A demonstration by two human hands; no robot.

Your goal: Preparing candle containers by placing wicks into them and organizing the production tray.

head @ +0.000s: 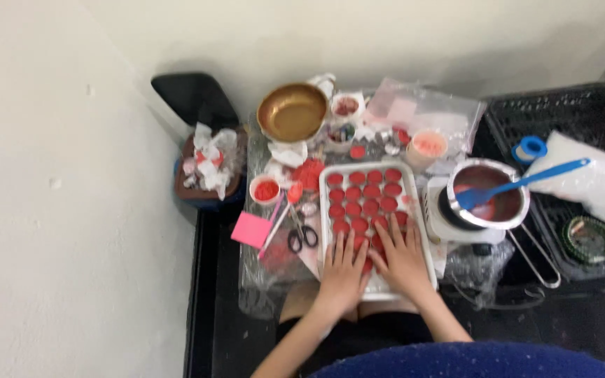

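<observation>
A white tray (325, 210) holds several round red discs (371, 190) in rows. My left hand (344, 269) lies flat on the tray's near left part, fingers spread over the discs. Beside it my right hand (402, 257) rests flat on the near right part, fingers apart and touching discs. Neither hand grips anything. The two hands almost touch each other.
A metal pot (488, 196) with red liquid and a blue spatula (526, 180) stands right of the tray. Black scissors (301, 234), a pink pad (251, 229) and a small red-filled cup (266, 190) lie left. A brass bowl (292, 112) sits behind. A bin (208, 168) stands at far left.
</observation>
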